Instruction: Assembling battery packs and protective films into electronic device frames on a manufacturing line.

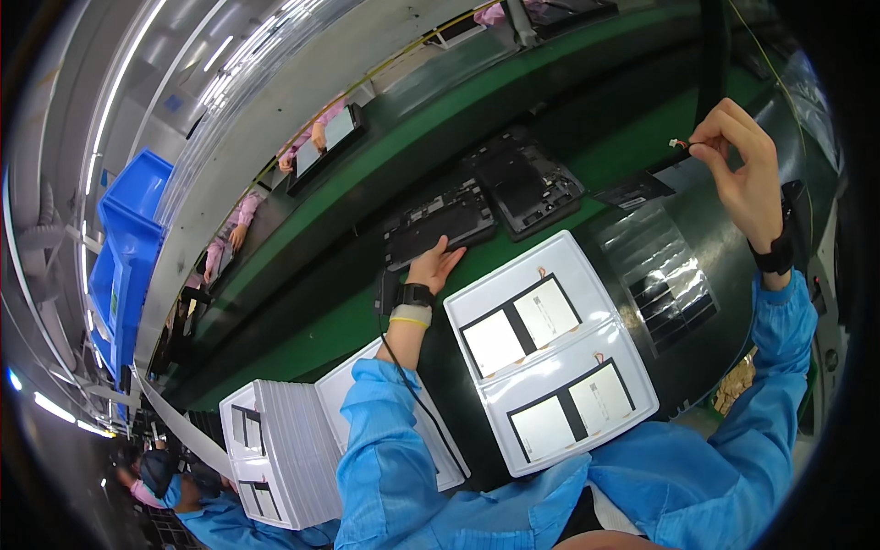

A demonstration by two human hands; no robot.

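My right hand (744, 170) is raised at the right, thumb and forefinger pinched on a small white connector (676, 144) with thin reddish wires. Whatever hangs from those wires, if anything, is hard to make out. My left hand (434, 266) is at the near edge of a black device housing (445, 218), fingers apart and seeming to touch it. A second black housing (527, 183) lies just right of it, with its inside facing up. Close to my body, a white tray (495, 385) holds flat battery packs (547, 312), pale with black borders and short red wires.
A stack of white trays (293, 449) stands at the lower left. Clear plastic sheeting (660, 266) lies right of the tray. Along the green bench (302, 325), co-workers in pink sleeves (246, 209) handle dark panels. Blue bins (128, 238) stand far left. A black cable runs beside my left forearm.
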